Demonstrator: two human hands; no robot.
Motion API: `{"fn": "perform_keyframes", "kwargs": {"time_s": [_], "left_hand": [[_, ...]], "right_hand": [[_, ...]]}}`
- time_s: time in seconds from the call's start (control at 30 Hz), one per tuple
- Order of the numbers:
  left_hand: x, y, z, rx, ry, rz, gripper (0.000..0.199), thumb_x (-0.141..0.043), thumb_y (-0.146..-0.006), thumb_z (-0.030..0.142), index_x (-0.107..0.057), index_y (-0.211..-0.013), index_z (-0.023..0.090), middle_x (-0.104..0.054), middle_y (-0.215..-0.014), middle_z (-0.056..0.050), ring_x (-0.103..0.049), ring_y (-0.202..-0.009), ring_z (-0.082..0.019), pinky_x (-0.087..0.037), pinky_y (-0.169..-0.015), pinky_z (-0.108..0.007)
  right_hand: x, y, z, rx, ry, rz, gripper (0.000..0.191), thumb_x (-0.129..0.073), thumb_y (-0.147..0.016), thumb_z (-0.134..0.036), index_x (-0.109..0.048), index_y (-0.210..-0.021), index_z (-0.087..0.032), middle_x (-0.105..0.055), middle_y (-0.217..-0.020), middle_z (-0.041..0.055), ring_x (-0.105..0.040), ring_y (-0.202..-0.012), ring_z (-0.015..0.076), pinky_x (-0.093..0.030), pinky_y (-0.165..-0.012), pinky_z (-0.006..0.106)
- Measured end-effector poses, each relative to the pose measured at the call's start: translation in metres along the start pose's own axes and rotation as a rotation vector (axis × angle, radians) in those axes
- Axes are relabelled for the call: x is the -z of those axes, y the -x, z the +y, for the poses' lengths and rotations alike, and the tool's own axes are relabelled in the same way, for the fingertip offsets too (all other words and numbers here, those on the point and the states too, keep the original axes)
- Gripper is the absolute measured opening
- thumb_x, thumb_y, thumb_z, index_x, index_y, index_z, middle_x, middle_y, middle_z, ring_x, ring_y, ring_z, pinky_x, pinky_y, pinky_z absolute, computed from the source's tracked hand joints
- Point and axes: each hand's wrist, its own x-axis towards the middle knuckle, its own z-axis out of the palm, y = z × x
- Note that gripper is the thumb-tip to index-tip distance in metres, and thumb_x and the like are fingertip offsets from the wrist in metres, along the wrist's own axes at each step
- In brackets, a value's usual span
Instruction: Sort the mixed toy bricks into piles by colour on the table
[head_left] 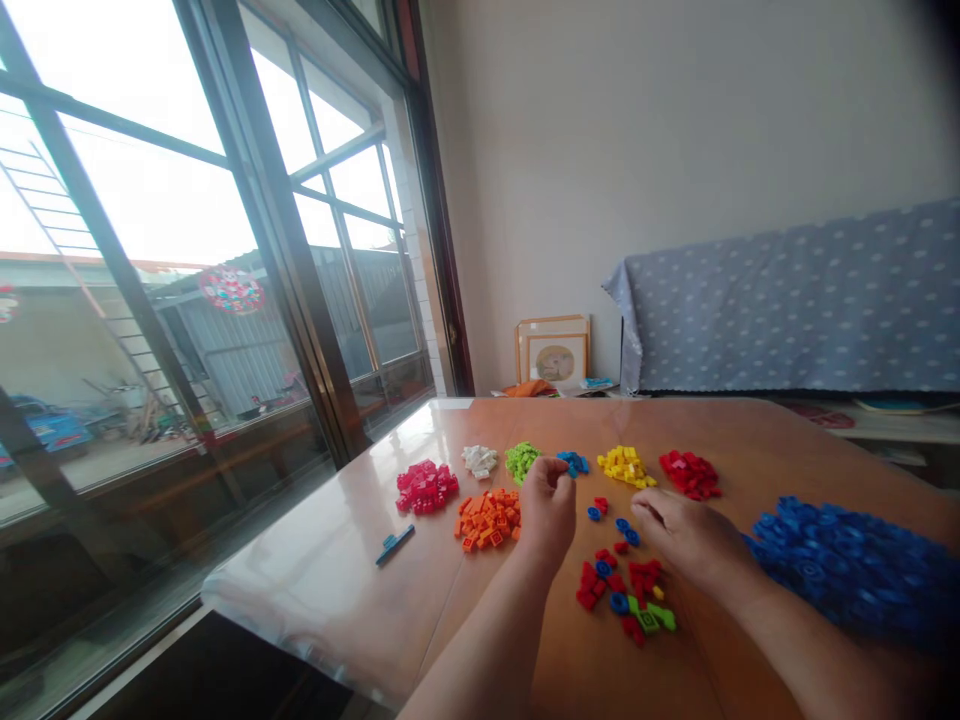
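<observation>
My left hand (547,505) is above the table between the orange bricks (487,520) and the small blue brick pile (576,462). Its fingers are pinched together beside the blue pile; anything between them is too small to tell. Closed as well, my right hand (686,535) has its fingertips just right of loose blue round pieces (627,531), below the yellow bricks (627,466). What it may hold is hidden. Between my forearms lies a mixed group of red bricks (643,577), blue round pieces and green bricks (649,615).
Along the table (360,620) are piles of pink bricks (426,487), white bricks (480,460), lime bricks (522,462) and red bricks (688,474). A large heap of blue round pieces (847,560) lies right. A teal clip-like tool (395,543) rests left. Windows stand leftward.
</observation>
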Motion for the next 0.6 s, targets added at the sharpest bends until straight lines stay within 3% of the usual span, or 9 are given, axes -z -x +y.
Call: {"fn": "perform_keyframes", "kwargs": {"time_s": [0.1, 0.17, 0.23, 0.37, 0.47, 0.6], "left_hand": [[0.016, 0.008, 0.006, 0.019, -0.044, 0.014, 0.011, -0.056, -0.077, 0.017, -0.062, -0.087, 0.017, -0.061, -0.075, 0.001, -0.052, -0.065, -0.01, -0.04, -0.063, -0.021], [0.036, 0.017, 0.009, 0.021, -0.111, 0.022, 0.012, -0.055, -0.08, 0.02, -0.062, -0.089, 0.017, -0.061, -0.074, 0.001, -0.052, -0.064, -0.011, -0.04, -0.061, -0.021], [0.065, 0.027, 0.012, 0.008, -0.233, 0.022, 0.015, -0.054, -0.081, 0.021, -0.063, -0.092, 0.018, -0.063, -0.075, 0.0, -0.054, -0.064, -0.012, -0.04, -0.06, -0.021], [0.14, 0.048, 0.003, -0.074, -0.602, 0.064, 0.012, -0.053, -0.082, 0.019, -0.064, -0.087, 0.019, -0.066, -0.082, -0.002, -0.059, -0.075, -0.015, -0.042, -0.07, -0.025], [0.192, 0.056, -0.012, -0.011, -0.794, 0.094, 0.014, -0.053, -0.081, 0.017, -0.065, -0.088, 0.02, -0.067, -0.083, -0.002, -0.06, -0.077, -0.016, -0.042, -0.072, -0.026], [0.226, 0.058, -0.024, 0.075, -0.946, 0.06, 0.016, -0.053, -0.08, 0.014, -0.066, -0.089, 0.019, -0.068, -0.087, -0.004, -0.061, -0.083, -0.018, -0.043, -0.078, -0.028]], "right_hand": [[-0.001, -0.001, 0.002, -0.007, -0.001, -0.003, 0.027, -0.041, -0.092, -0.038, -0.064, -0.084, -0.026, -0.071, -0.084, 0.0021, -0.063, -0.071, 0.0173, -0.03, -0.058, 0.026], [-0.002, -0.002, 0.005, -0.011, -0.008, -0.006, 0.027, -0.042, -0.092, -0.039, -0.064, -0.084, -0.026, -0.071, -0.083, 0.0021, -0.063, -0.071, 0.0174, -0.029, -0.058, 0.026], [-0.004, -0.003, 0.007, -0.011, -0.016, -0.008, 0.027, -0.042, -0.091, -0.039, -0.064, -0.083, -0.026, -0.071, -0.081, 0.0023, -0.062, -0.07, 0.0173, -0.028, -0.057, 0.026], [-0.008, -0.003, 0.011, 0.006, -0.041, -0.007, 0.029, -0.041, -0.091, -0.041, -0.063, -0.08, -0.025, -0.069, -0.075, 0.0025, -0.061, -0.067, 0.0176, -0.027, -0.056, 0.027], [-0.011, -0.003, 0.013, 0.019, -0.054, -0.007, 0.03, -0.041, -0.092, -0.042, -0.063, -0.08, -0.025, -0.069, -0.077, 0.0027, -0.062, -0.068, 0.0178, -0.028, -0.057, 0.027], [-0.014, -0.004, 0.017, 0.03, -0.072, -0.013, 0.029, -0.043, -0.091, -0.043, -0.065, -0.082, -0.026, -0.069, -0.075, 0.0018, -0.062, -0.067, 0.0177, -0.029, -0.057, 0.027]]}}
